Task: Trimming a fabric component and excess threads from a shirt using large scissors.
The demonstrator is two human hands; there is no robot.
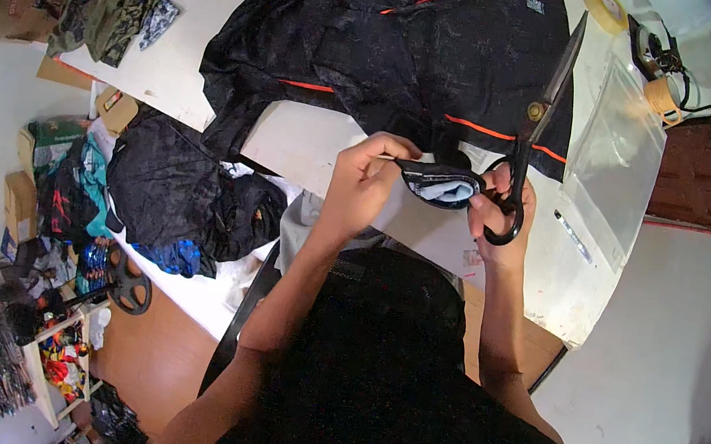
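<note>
Between my two hands is a black tubular piece of fabric [414,178], like a cuff, with light blue cloth showing inside its opening. My left hand [364,184] is closed and pinches the left edge of this cuff. In my right hand [500,211] are large black-handled scissors [519,170], their handle loops around the fingers and their blades pointing away from me. The right fingertips also touch the cuff's right edge. Beyond both hands lies a black garment [421,54] with orange piping, spread on the white table. Whether the cuff joins that garment is hard to see.
The white table [543,282] carries a clear plastic sheet [610,161], a pen-like item [572,236] and a tape roll [604,8] on the right. Camouflage fabric [123,9] lies far left. Dark clothes [183,184] are heaped on a lower surface, near a black handwheel [132,283].
</note>
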